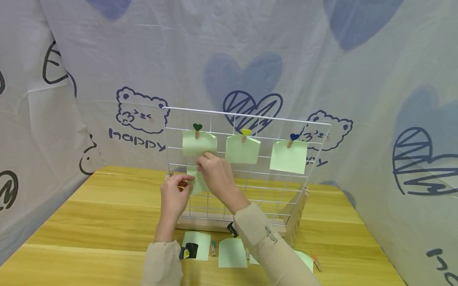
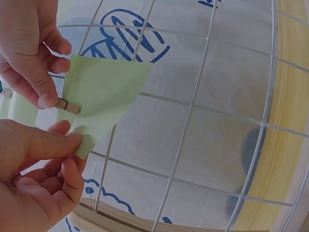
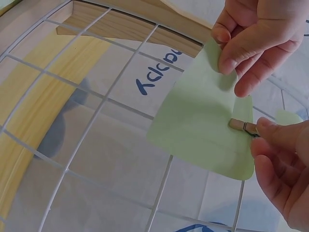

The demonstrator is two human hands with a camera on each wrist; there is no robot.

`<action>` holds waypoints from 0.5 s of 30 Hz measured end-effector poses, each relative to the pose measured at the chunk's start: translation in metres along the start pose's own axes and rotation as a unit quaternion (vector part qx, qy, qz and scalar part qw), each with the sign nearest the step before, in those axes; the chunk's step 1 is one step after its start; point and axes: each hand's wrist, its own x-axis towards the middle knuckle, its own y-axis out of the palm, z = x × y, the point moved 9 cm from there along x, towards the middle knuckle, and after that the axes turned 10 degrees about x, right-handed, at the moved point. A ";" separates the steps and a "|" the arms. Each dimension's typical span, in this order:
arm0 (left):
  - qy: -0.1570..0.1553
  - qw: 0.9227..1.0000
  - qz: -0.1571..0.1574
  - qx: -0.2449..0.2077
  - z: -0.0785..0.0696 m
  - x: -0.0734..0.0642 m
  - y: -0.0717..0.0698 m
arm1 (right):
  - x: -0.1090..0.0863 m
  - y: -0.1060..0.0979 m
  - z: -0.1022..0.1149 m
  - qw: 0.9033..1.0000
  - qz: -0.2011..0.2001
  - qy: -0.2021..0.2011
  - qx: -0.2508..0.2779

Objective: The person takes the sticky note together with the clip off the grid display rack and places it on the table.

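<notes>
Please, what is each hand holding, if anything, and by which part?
The left hand pinches a green paper by its left edge; the right hand pinches a wooden clothespin by the end away from the paper.

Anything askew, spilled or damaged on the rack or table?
No spill or tear shows. Mildly odd: in the head view, the middle hanging sheet, under the yellow heart clip, has its top right corner sloping down, not squared; it may be bent back.
</notes>
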 end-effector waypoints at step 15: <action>-0.007 1.000 0.005 -0.002 0.002 0.000 0.000 | 0.001 0.000 0.002 1.000 -0.016 -0.003 0.000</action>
